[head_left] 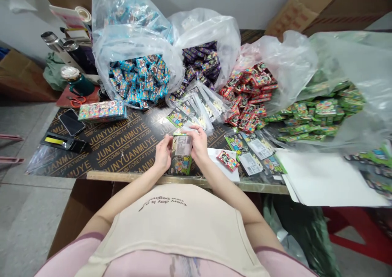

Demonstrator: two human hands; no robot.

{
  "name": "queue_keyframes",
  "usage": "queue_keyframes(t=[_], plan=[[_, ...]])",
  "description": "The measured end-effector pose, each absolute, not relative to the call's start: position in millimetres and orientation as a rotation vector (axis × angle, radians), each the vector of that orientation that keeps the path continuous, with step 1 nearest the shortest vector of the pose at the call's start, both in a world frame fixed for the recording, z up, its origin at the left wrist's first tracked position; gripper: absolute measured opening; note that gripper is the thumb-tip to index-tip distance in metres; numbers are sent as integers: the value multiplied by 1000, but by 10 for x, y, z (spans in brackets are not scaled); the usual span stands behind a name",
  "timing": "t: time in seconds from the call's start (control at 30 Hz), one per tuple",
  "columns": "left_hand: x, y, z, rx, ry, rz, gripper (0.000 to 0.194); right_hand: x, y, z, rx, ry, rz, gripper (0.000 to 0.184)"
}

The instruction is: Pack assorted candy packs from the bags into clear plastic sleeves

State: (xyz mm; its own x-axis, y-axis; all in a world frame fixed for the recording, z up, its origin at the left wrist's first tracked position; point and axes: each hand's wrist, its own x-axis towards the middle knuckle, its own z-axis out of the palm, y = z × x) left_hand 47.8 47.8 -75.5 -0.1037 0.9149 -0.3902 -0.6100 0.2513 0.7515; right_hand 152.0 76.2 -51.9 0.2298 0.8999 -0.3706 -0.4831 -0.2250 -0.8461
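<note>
Both my hands grip a printed plastic packaging bag (182,150) with a pale label, upright in front of me near the table's front edge. My left hand (163,152) pinches its left side, fingers closed. At its upper right, my right hand (199,144) is closed on the edge. Just beyond lie clear printed bags (196,109) in an overlapping fan. To the right of my right hand, a red candy packet (228,160) rests on a white sheet (231,175), beside more green-and-black printed bags (254,150).
Along the back stand plastic sacks of blue packets (141,79), purple packets (203,62), red packets (251,93) and green packets (318,111). At left are a wrapped packet block (102,110), a phone (72,121), a tape dispenser (64,142), orange scissors (77,101) and a green mug (81,85).
</note>
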Motion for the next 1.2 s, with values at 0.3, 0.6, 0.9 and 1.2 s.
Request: queue_keyframes(t=[0.3,0.6,0.9,1.2], plan=[[413,745,-515,367,1023,1225,22,1674,676,-533,-1051,-374,1513,45],[254,827,-420,1040,1155,1120,20,1798,623,-660,-1148,-792,1151,14],[192,938,-282,1431,1199,884,13,1970,642,-617,-1225,-1059,1161,25],[124,882,-281,2167,996,839,12,2606,515,-743,-1408,-1655,675,32]])
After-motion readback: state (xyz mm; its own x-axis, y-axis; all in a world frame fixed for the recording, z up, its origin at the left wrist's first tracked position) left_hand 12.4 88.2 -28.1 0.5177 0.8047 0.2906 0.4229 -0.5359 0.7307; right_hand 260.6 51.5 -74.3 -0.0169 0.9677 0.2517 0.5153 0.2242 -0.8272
